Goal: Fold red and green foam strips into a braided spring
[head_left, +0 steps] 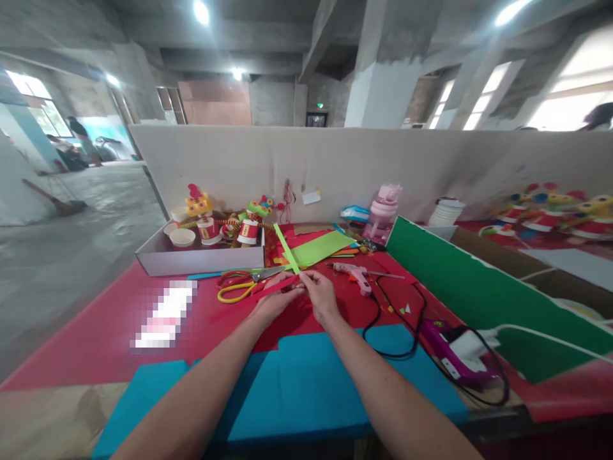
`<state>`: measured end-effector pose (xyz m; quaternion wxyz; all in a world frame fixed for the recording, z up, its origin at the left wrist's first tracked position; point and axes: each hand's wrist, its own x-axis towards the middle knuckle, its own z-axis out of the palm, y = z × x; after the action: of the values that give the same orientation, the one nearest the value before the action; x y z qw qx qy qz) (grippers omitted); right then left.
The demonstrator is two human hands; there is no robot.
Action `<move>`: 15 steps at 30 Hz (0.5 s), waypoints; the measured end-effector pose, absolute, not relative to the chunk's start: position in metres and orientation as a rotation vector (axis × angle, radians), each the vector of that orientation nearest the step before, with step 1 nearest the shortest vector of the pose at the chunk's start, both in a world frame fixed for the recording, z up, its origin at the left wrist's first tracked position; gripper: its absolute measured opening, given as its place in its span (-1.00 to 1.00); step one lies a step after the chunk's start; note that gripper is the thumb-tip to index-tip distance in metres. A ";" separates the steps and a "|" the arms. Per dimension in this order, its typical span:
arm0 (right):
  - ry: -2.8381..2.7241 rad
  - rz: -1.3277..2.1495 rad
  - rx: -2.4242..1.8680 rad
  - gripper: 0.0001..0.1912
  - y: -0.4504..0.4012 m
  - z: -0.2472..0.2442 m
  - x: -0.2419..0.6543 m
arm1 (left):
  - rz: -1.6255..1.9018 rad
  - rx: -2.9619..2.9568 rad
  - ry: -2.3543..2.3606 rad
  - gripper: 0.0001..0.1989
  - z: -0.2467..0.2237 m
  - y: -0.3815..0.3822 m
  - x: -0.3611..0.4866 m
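Left hand (278, 295): grip closed on a narrow red paper strip (276, 289). Right hand (320, 294): fingertips pinching a narrow lime-green paper strip (287, 248) where both ends meet, above the red-covered bench (110, 326). Paired pinch presumably keeps the ends aligned. Pink plastic glue gun (355, 275) right, yellow-handled metal scissors (262, 275) left, likely for easy reach.

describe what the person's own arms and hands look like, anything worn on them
Both the left forearm and right forearm are bare, with no sleeve in view. The left hand and right hand are ungloved. Neither wrist shows a watch or bracelet; rings can't be made out.
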<state>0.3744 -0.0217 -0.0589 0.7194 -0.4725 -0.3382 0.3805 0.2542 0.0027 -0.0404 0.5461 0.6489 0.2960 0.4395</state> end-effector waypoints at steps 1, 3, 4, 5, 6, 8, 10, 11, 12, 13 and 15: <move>-0.754 0.839 -1.045 -0.72 -0.022 -0.059 0.374 | 1.051 1.529 0.714 -0.69 -0.040 0.001 0.255; -0.770 0.856 -1.038 -0.72 -0.023 -0.057 0.373 | 1.067 1.474 0.746 -0.72 -0.041 0.002 0.255; -0.779 0.874 -1.031 -0.71 -0.024 -0.057 0.372 | 1.079 1.444 0.761 -0.73 -0.042 0.003 0.254; -0.788 0.898 -1.021 -0.71 -0.024 -0.056 0.372 | 1.094 1.422 0.771 -0.74 -0.043 0.005 0.254; -0.794 0.924 -1.009 -0.70 -0.025 -0.055 0.371 | 1.113 1.412 0.771 -0.75 -0.045 0.007 0.253; -0.795 0.982 -0.978 -0.68 -0.025 -0.053 0.370 | 1.134 1.401 0.745 -0.77 -0.047 0.010 0.252; -0.788 1.033 -0.947 -0.65 -0.025 -0.052 0.369 | 1.133 1.386 0.722 -0.78 -0.048 0.011 0.251; -0.791 1.052 -0.938 -0.64 -0.025 -0.052 0.369 | 1.127 1.380 0.716 -0.79 -0.047 0.011 0.251; -0.799 1.063 -0.935 -0.64 -0.025 -0.052 0.369 | 1.123 1.377 0.714 -0.79 -0.047 0.011 0.251; -0.810 1.067 -0.939 -0.63 -0.025 -0.052 0.369 | 1.123 1.377 0.715 -0.79 -0.047 0.010 0.251; -0.833 1.048 -0.967 -0.62 -0.025 -0.052 0.369 | 1.127 1.383 0.717 -0.78 -0.046 0.010 0.251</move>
<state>0.3694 -0.0251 -0.0524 0.6781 -0.4305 -0.3707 0.4663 0.2513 0.0099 -0.0461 0.5723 0.5900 0.3057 0.4806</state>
